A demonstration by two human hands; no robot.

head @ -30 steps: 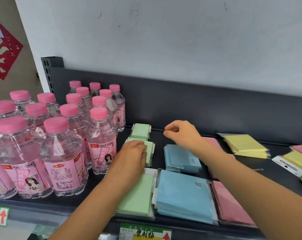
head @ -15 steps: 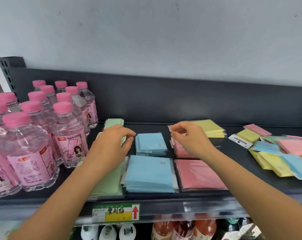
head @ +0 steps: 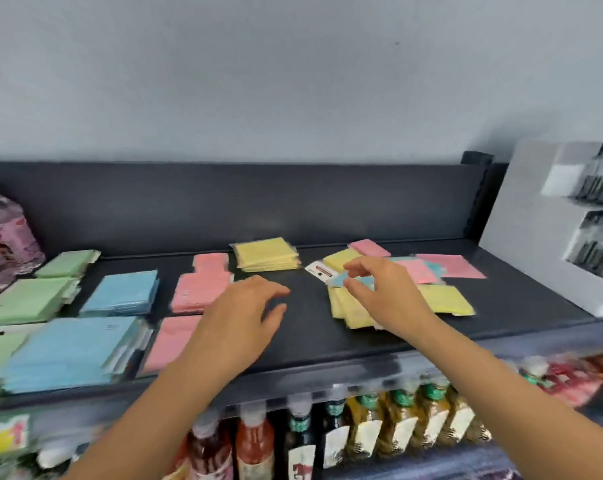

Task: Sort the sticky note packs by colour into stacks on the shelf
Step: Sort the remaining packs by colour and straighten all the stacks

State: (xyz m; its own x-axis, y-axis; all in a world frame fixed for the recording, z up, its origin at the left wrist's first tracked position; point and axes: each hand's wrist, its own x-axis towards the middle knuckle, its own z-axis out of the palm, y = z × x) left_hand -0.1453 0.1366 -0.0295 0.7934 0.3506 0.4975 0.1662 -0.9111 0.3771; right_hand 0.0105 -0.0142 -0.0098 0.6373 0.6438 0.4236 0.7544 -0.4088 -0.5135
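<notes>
Sorted stacks lie on the dark shelf (head: 310, 337): green packs (head: 26, 299) at the left, blue packs (head: 64, 351) beside them, pink packs (head: 203, 289) in the middle and a yellow stack (head: 265, 256) at the back. An unsorted pile of yellow (head: 442, 299), pink (head: 449, 265) and blue packs spreads out at the right. My right hand (head: 379, 296) is over that pile, thumb and forefinger pinching a blue pack (head: 343, 279). My left hand (head: 244, 317) hovers open above bare shelf near the pink stacks, holding nothing.
A pink peach soda bottle (head: 2, 237) stands at the far left edge. A white display box (head: 535, 237) leans at the shelf's right end. Bottles (head: 362, 427) fill the shelf below. The dark back panel (head: 258, 202) closes the rear.
The view has swung right, away from the soda bottles. My left hand left the green stack and hangs open; my right hand moved from the pink stack to the mixed pile and pinched a blue pack.
</notes>
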